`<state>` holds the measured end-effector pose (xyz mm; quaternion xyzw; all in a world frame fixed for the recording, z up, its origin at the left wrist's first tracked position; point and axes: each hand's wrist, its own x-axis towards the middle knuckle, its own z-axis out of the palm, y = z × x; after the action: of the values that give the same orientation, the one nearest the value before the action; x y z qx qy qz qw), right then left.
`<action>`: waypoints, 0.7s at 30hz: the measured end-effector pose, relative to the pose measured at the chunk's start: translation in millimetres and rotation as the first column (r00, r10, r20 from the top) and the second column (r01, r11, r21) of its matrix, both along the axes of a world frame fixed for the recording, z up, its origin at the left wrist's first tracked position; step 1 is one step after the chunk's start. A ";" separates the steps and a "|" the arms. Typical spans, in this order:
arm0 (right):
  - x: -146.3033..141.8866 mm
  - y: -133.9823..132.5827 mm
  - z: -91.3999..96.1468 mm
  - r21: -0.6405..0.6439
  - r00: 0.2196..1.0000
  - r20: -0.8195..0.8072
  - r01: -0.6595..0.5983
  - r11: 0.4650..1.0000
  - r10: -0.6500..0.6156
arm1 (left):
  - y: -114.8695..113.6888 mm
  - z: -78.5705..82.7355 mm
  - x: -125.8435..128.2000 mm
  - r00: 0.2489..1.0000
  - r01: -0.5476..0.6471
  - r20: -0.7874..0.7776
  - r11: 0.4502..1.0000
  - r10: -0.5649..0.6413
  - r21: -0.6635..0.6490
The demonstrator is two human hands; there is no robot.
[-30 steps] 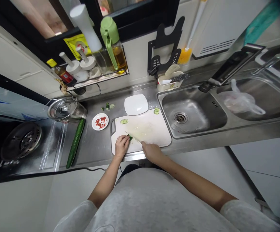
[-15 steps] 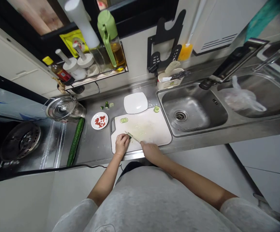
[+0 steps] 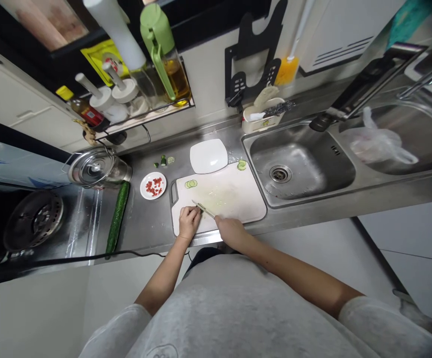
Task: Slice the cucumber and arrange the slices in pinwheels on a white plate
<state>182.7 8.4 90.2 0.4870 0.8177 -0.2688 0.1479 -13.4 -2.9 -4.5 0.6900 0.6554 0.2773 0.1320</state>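
Observation:
My right hand point(image 3: 231, 232) is wrapped round the handle of a knife point(image 3: 205, 209), whose blade points left and away across the white cutting board point(image 3: 241, 201). Curled on the board's left part, my left hand point(image 3: 189, 222) presses down a piece of cucumber, mostly hidden under the fingers and beside the blade. A short row of cucumber slices point(image 3: 191, 184) lies at the board's upper left. More slices point(image 3: 241, 164) sit at its upper right corner. Wet traces mark the board's middle.
Behind the board is a white square plate point(image 3: 209, 155). To the left are a small plate point(image 3: 143, 190) of chopped red pieces, cucumber ends point(image 3: 163, 160), a whole cucumber point(image 3: 118, 219) and a lidded steel pot point(image 3: 122, 170). The sink point(image 3: 301, 186) borders the right.
The view has shifted slightly. Both hands stay at nearly the same spot on the board, with the knife still beside the left fingers.

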 end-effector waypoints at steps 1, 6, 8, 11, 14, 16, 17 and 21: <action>-0.6 -0.1 0.2 -0.001 1.000 0.001 0.002 1.000 -0.002 | 0.1 -0.3 -0.1 1.000 0.003 0.001 1.000 -0.003 0.003; -3.2 1.3 1.1 -0.006 1.000 -0.004 0.005 1.000 -0.005 | 0.8 -1.7 -0.8 1.000 0.008 -0.001 1.000 -0.008 0.006; -4.4 2.8 1.4 -0.017 1.000 -0.006 0.007 1.000 -0.007 | 0.8 -2.3 -1.1 1.000 0.012 0.002 1.000 -0.012 0.010; -6.0 4.2 1.2 -0.011 1.000 -0.015 0.009 1.000 -0.009 | 0.5 -3.2 -1.6 1.000 0.028 -0.002 0.999 -0.028 0.031; -7.6 4.5 -0.2 -0.023 1.000 -0.015 0.009 1.000 -0.010 | 0.4 -4.2 -1.7 0.999 0.042 -0.021 0.996 -0.041 0.080; -8.8 4.7 -1.5 -0.030 1.000 -0.024 0.017 0.999 -0.018 | 0.6 -4.8 -1.7 0.998 0.056 -0.028 0.991 -0.053 0.125; -9.4 4.9 -2.1 -0.029 0.999 -0.032 0.023 0.999 -0.023 | 0.8 -5.1 -1.7 0.998 0.066 -0.030 0.987 -0.062 0.145; -11.3 5.8 -4.0 -0.035 0.998 -0.041 0.038 0.999 -0.040 | 1.5 -6.2 -1.8 0.996 0.088 -0.042 0.978 -0.082 0.186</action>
<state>171.5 14.2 86.3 0.4946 0.8063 -0.2957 0.1338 -15.2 -1.5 -10.7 0.7315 0.5984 0.3201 0.0666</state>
